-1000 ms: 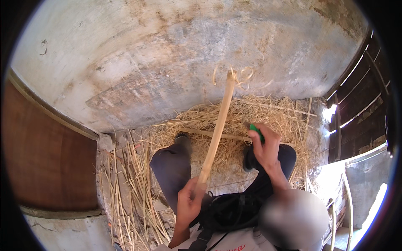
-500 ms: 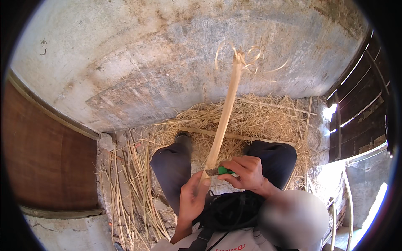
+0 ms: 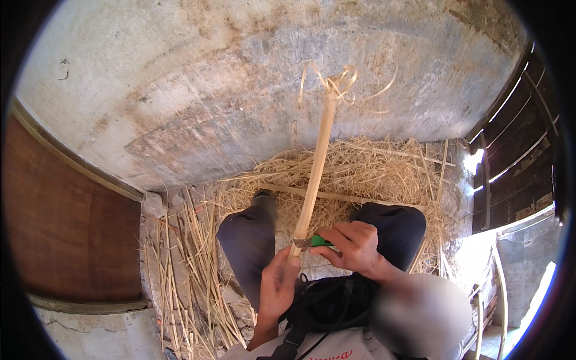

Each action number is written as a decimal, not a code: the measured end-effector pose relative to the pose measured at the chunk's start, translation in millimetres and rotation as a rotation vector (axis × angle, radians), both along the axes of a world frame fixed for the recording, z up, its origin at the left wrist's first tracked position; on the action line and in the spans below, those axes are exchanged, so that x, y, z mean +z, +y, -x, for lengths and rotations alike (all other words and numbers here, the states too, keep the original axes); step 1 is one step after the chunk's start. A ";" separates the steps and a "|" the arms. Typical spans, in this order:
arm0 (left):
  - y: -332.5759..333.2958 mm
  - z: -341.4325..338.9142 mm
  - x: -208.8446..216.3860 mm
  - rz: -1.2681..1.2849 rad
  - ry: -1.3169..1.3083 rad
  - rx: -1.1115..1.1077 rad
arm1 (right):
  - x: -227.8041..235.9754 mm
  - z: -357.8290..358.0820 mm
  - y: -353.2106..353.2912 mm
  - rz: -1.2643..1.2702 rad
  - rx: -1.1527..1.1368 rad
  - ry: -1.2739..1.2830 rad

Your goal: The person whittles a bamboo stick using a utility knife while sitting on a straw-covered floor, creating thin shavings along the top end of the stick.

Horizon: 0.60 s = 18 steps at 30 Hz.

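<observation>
A long pale bamboo strip [image 3: 320, 162] slants up and away from my lap, with thin curled shavings [image 3: 345, 84] hanging from its far end. My left hand [image 3: 278, 285] is closed round the strip's near end. In my right hand [image 3: 354, 249] is a knife with a green handle [image 3: 321, 241], gripped between thumb and fingers. The knife's short blade [image 3: 302, 243] lies across the strip, touching it just beyond my left fingertips.
A heap of straw-like shavings [image 3: 384, 171] covers the floor between my legs and the stained wall [image 3: 240, 78]. Several thin bamboo sticks [image 3: 186, 282] lie to the left. A brown wooden panel [image 3: 72, 222] stands farther left, dark slats [image 3: 516, 150] at the right.
The strip's far end has swung a little left and down, and its curled shavings have shifted. Both hands stay nearly in place, the blade still against the strip.
</observation>
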<state>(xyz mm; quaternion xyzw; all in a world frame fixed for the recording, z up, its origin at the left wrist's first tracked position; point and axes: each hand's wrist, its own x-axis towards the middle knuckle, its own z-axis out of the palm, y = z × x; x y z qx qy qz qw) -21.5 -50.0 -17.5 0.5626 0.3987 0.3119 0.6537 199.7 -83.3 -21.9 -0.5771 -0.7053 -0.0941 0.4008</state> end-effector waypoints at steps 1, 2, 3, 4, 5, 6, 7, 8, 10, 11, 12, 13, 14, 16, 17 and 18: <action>-0.3 0.1 -0.1 -0.002 0.006 0.000 | -2.0 0.2 0.4 -0.005 -0.015 -0.001; -0.4 0.6 -1.1 -0.017 0.005 0.004 | -2.7 0.6 0.9 -0.009 -0.029 -0.002; -0.3 1.1 -2.5 -0.032 0.004 0.007 | -1.0 0.4 0.9 -0.005 -0.025 -0.013; -0.3 1.7 -3.3 -0.048 0.003 0.011 | 2.9 0.3 0.9 -0.001 -0.022 -0.024; -0.5 2.4 -3.3 -0.046 0.005 0.008 | 6.0 0.0 0.9 0.004 -0.020 -0.034; -0.7 3.1 -3.1 -0.045 0.007 0.006 | 7.0 -0.3 1.3 -0.003 -0.017 -0.038; -0.8 3.6 -2.8 -0.044 0.010 0.003 | 7.8 -0.7 1.6 -0.010 -0.013 -0.043; -1.0 3.6 -1.5 -0.036 0.010 -0.001 | 8.5 -1.2 2.4 -0.019 -0.008 -0.048; -1.7 3.7 2.4 -0.021 0.012 -0.010 | 9.6 -1.3 4.0 -0.040 -0.012 -0.053; -1.9 3.7 3.6 -0.017 0.007 -0.008 | 9.8 -0.7 4.1 -0.047 -0.014 -0.055; -1.4 3.2 4.9 -0.013 0.002 -0.007 | 10.3 0.0 4.4 -0.050 -0.011 -0.052; -1.2 3.1 5.3 -0.009 -0.003 -0.006 | 11.0 0.7 4.7 -0.053 -0.008 -0.051; -0.6 2.8 5.6 0.007 -0.011 -0.023 | 12.4 -0.1 5.5 -0.060 -0.008 -0.050; 1.1 3.6 6.1 0.039 -0.027 -0.060 | 3.4 -14.8 7.8 -0.114 -0.125 -0.036; -3.5 13.0 6.1 0.111 -0.021 -0.113 | -5.9 -25.6 10.8 -0.141 -0.173 -0.020; -11.1 25.3 6.8 0.181 -0.029 -0.174 | -8.2 -47.7 13.4 0.112 -0.588 0.041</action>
